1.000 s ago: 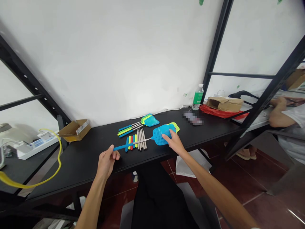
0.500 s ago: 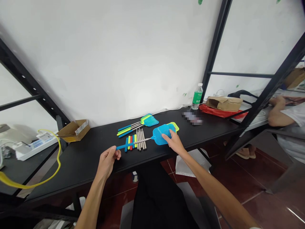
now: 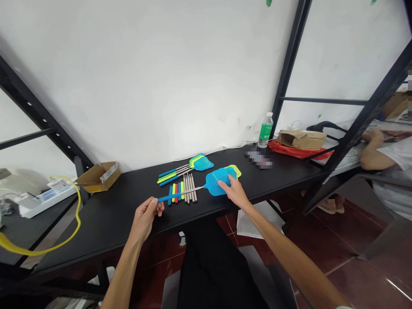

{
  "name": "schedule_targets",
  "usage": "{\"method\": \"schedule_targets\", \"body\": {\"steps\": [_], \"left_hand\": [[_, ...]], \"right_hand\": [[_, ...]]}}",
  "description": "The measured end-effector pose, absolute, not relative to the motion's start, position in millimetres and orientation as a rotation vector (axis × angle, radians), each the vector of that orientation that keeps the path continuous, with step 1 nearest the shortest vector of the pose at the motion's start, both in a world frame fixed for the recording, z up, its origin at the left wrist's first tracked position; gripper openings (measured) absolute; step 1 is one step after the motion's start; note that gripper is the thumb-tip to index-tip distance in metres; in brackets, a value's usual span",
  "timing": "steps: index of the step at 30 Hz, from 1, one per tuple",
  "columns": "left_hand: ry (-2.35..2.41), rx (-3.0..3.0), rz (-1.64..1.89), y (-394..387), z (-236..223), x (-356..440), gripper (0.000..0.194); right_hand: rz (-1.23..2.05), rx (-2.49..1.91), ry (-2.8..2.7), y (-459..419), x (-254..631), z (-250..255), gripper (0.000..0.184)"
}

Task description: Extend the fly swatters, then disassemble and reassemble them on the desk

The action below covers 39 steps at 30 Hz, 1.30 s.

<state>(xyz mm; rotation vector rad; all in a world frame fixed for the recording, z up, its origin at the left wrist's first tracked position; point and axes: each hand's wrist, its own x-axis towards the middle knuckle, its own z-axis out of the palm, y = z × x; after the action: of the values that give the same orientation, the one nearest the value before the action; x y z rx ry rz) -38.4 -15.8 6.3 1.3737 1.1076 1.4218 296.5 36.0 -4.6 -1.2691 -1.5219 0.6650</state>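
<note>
A blue fly swatter [image 3: 215,183] is held level above the front of the black table, its metal rod slanting between my hands. My left hand [image 3: 148,213] pinches the end of its blue handle. My right hand [image 3: 235,189] grips the mesh head, thumb on top; the fingers beneath are hidden. Under the swatter lie a row of coloured handle grips [image 3: 176,193] in blue, yellow and red and several bare metal rods [image 3: 190,187]. More swatter heads, one yellow-green [image 3: 237,171], show behind my right hand. Several whole swatters [image 3: 202,162] lie stacked near the wall.
An open cardboard box [image 3: 98,177] stands at the table's left end, near a white power strip [image 3: 48,198] and a yellow cable [image 3: 78,214]. A bottle [image 3: 265,131], a brown box [image 3: 302,139] and red plastic [image 3: 283,149] are at the right. Another person's arm [image 3: 370,150] shows at the far right.
Hardly anything differs. Both hands keep their hold on the blue swatter, and the whole view has shifted very slightly.
</note>
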Motion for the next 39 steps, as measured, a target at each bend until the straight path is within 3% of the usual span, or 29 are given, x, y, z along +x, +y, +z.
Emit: {"method": "schedule_targets", "body": {"steps": [28,39], "left_hand": [[1.257,1.59,1.305,-12.5,4.0,-37.6,0.035],[1.173,1.308,1.406,-12.4,4.4,-36.2,0.031]], "right_hand": [[0.582,-1.271,-1.533,37.8,295.8,-6.6,0.035],[0.815,-1.123,-1.537,39.6,295.6,-8.8,0.023]]}}
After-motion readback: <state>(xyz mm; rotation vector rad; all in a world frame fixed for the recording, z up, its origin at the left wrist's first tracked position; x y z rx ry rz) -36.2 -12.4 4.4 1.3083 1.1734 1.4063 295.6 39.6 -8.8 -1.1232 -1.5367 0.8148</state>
